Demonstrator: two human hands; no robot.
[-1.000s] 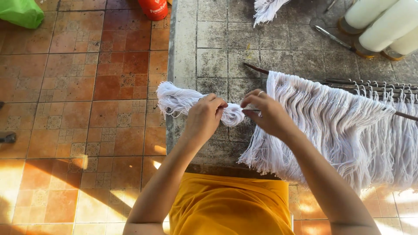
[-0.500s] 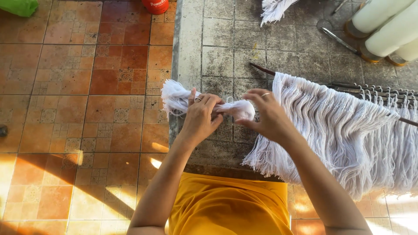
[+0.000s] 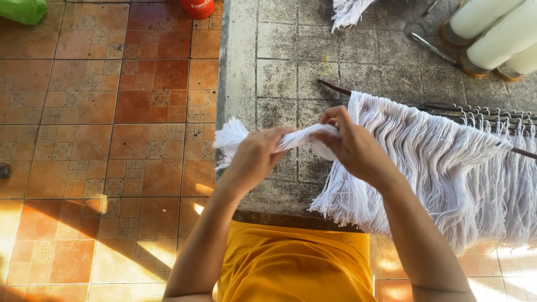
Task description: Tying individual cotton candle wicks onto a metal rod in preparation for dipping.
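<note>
- Both hands are now sitting closer together than half a second ago: the right hand (image 3: 352, 146) is moving in over the near end of the white yarn bundle (image 3: 299, 137), and the bundle's loose tuft, earlier fanned at 10 o'clock from the left hand (image 3: 254, 156), is now hanging lower and flatter beside it.
- Head view, the grip: the left hand is clenching around the middle of the bundle, its knuckles turned up, with the frayed tuft sticking out at 9 o'clock past the concrete ledge (image 3: 238, 67). The right hand is pinching and folding over the other end, a ring showing on one finger. The bundle is stretching between the two fists, held just above the ledge rather than lying on it.
- Head view, progress: judging by what is lying about, a long row of yarn fringe (image 3: 436, 168) is already hanging from the rod (image 3: 335, 88) at 3 o'clock, touching the right wrist. The piece in hand is not yet attached to that rod, and bare hooks are showing farther along at 2 o'clock, so more seems left to do.
- Head view, surroundings: white yarn cones (image 3: 498, 36) are lying at 1 o'clock, well apart from the hands; another yarn tuft (image 3: 347, 11) is at 12 o'clock.
</note>
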